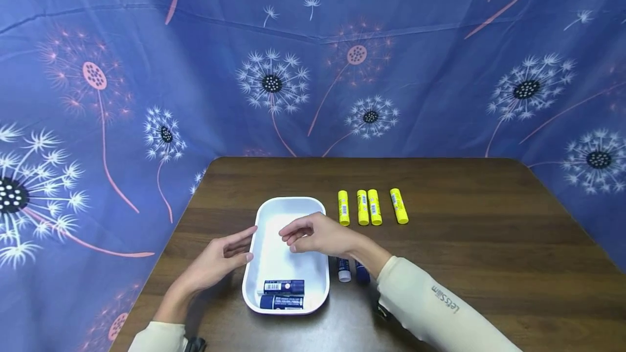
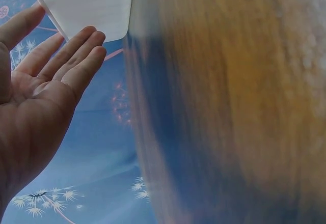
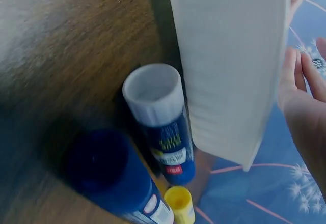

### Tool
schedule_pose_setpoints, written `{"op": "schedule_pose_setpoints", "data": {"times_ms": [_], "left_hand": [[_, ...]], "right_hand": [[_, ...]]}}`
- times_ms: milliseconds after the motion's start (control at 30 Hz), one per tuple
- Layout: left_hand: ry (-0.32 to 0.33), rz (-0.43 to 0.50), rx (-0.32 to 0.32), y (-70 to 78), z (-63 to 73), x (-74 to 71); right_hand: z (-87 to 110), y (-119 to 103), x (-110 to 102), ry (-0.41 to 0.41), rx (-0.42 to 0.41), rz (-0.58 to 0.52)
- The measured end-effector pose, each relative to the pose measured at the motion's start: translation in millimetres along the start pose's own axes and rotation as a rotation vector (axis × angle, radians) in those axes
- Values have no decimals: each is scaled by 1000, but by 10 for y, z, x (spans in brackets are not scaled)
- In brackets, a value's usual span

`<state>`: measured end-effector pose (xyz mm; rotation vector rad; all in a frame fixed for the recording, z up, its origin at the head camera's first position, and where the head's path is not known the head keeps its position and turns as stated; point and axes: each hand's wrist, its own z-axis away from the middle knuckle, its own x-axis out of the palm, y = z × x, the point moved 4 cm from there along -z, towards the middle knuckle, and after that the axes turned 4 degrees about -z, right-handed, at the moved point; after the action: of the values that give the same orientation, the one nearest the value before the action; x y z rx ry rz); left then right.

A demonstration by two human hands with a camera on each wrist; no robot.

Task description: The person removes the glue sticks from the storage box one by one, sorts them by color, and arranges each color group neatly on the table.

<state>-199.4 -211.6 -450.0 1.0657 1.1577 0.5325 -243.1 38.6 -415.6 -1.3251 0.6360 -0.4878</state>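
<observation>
A white tray (image 1: 269, 262) stands on the table with two dark blue glue sticks (image 1: 283, 287) lying across its near end. My left hand (image 1: 217, 262) touches the tray's left rim with fingers and thumb spread along it. Above the tray's middle hovers my right hand (image 1: 318, 235), its fingers loosely bent and nothing visible in them. Under the right wrist, two more blue glue sticks lie beside the tray, partly hidden in the head view. The right wrist view shows one with a whitish end (image 3: 155, 94) and a darker one (image 3: 109, 170).
Several yellow glue sticks (image 1: 363, 208) lie in a loose row right of the tray's far end. The brown wooden table (image 1: 489, 232) extends to the right. A blue dandelion-print cloth (image 1: 425, 42) hangs behind the table.
</observation>
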Motion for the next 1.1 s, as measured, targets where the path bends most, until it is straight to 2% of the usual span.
{"op": "schedule_pose_setpoints", "data": {"times_ms": [200,433,767,1100], "left_hand": [[-11,-12,28,4,-8,-2],[-1,-11,18,7,-12,-2],[3,-11,15,-2,8,6],[-5,-13,16,5,1,7]], "right_hand": [[-156,84,170,-129,14,46],[-231,140,336,-233,69,116],[-251,269,508,-284,148,142],[-244,301,548,-300,114,310]]}}
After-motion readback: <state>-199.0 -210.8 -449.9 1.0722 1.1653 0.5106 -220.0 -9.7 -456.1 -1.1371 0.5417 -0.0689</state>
